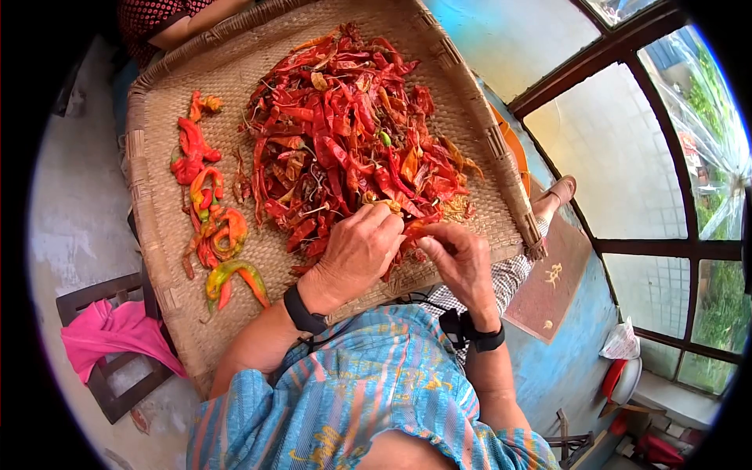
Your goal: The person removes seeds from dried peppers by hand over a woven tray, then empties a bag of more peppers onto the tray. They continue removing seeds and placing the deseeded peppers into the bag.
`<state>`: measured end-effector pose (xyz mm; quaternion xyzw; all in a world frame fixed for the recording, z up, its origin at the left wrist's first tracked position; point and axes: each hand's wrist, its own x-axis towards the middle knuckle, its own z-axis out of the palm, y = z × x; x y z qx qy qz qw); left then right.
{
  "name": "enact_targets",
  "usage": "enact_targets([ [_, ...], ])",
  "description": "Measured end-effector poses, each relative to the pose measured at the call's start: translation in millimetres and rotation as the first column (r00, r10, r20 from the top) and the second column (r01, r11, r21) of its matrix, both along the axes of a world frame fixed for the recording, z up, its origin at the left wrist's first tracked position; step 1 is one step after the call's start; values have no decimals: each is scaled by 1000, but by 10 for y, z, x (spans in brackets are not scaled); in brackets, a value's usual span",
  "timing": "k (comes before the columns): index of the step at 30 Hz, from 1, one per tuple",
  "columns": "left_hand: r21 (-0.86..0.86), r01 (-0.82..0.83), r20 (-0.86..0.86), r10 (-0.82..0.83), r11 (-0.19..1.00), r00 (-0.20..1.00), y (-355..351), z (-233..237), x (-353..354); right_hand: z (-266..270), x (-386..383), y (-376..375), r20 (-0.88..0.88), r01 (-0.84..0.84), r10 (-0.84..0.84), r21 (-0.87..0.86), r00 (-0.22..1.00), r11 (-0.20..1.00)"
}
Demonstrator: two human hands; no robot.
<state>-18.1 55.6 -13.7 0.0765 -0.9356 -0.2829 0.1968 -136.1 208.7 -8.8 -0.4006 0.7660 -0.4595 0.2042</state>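
Note:
A wide woven basket tray point(160, 258) lies in front of me, with a large heap of dried red chili peppers point(337, 133) on it. At the near edge of the heap, my left hand point(356, 252) is closed, its fingertips pinching one end of a dried red chili pepper point(413, 237). My right hand point(460, 262) is closed too, thumb and forefinger on that same pepper. The two hands nearly meet. Along the tray's left side runs a row of fresher, curled red and green peppers point(227, 233), apart from the heap.
Another person's arm point(188, 23) rests by the tray's far left corner. On the left, a pink cloth point(117, 335) drapes over a dark wooden stool point(117, 392). Framed windows point(611, 149) stand to the right. An orange basin point(513, 149) is partly hidden behind the tray.

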Motion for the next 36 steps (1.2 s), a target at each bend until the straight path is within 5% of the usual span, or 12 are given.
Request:
enact_targets([
  [6, 97, -3, -73, 11, 995, 997, -36, 23, 10, -141, 254, -167, 175, 138, -118, -108, 977, 985],
  [12, 98, -30, -46, 35, 995, 998, -58, -7, 62, -116, 270, -124, -88, 82, -78, 44, 993, 996],
  [14, 84, -24, -32, 27, 996, 999, -50, -17, 60, -117, 302, -151, -271, 2, 47, 177, 961, 984],
  [26, -16, 20, 78, -19, 1000, 997, -77, -58, 60, -167, 399, -138, -326, 5, 59, 192, 944, 981],
  [34, 233, -46, -30, 54, 971, 998, -208, 32, 79, -280, 415, -154, -324, 11, 50, 182, 945, 983],
  [36, 456, -147, 53, 138, 878, 989, -245, 144, 122, -217, 433, -158, -303, -2, 60, 188, 951, 982],
])
